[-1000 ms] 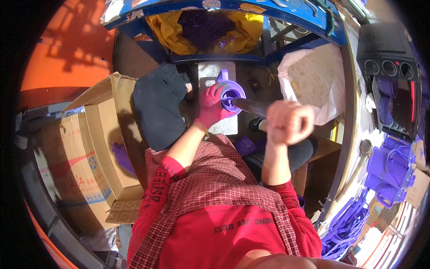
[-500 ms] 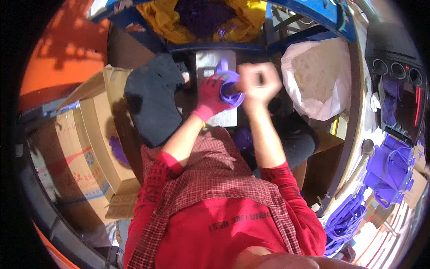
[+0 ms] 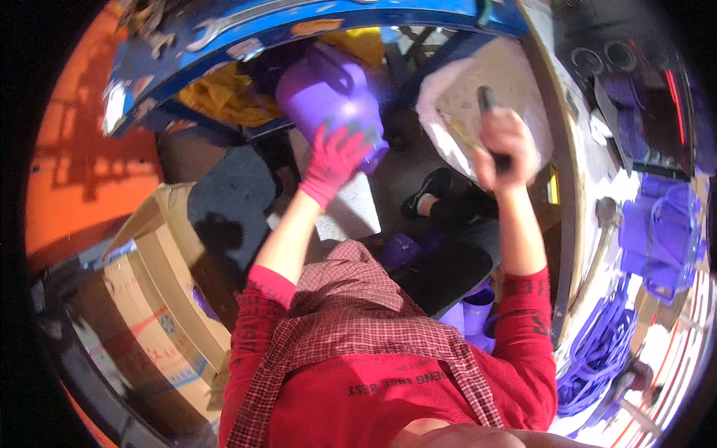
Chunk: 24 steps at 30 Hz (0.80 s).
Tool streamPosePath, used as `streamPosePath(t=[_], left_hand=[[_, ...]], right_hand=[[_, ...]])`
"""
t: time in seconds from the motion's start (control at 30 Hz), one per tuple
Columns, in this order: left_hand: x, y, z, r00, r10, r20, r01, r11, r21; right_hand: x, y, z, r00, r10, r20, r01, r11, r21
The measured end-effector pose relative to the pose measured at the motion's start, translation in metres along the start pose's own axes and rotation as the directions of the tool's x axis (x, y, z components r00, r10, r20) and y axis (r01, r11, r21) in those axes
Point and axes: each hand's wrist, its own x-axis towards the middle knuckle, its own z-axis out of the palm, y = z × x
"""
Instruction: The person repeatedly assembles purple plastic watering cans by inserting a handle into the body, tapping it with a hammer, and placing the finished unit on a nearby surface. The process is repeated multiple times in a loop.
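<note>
In front of me a purple plastic vessel [image 3: 328, 93] is held up at a tilt, its wide rounded body toward the workbench and a narrower collar toward me. My left hand [image 3: 334, 158], in a pink glove with dark fingertips, grips its lower side with fingers spread over the wall. Off to the right, my bare right hand [image 3: 508, 149] is raised and closed around a dark-handled tool [image 3: 486, 98]. Motion blurs that hand, and the tool's working end cannot be made out. A pale board [image 3: 355, 209] lies beneath the vessel.
Ahead stands a blue metal bench [image 3: 299, 30] with a wrench [image 3: 254, 21] on top and yellow sacking [image 3: 224, 97] below. A white bag [image 3: 441, 97] is ahead right. Cardboard boxes [image 3: 142, 321] stand left. Right, a hammer [image 3: 603, 231] lies near purple parts [image 3: 597, 351]; purple pots [image 3: 478, 306] sit low.
The vessel has been lifted off the board and tipped, its body now toward the bench. My right hand has moved away from it, to the right. The view has shifted too.
</note>
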Motion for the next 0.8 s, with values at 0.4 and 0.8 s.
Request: streamPosePath(t=[0.4,0.8], left_hand=[[0.000,0.049,-0.083,0.837,-0.373,0.400,0.521,0.767,-0.375],[-0.022,0.063,-0.124,0.846,-0.452,0.283,0.531,0.762,-0.371]], right_hand=[[-0.152,0.130,-0.020,0.682,0.687,0.250,-0.478,0.678,-0.559],[-0.117,0.031,-0.047,0.640,0.755,-0.144,-0.733,0.543,-0.409]])
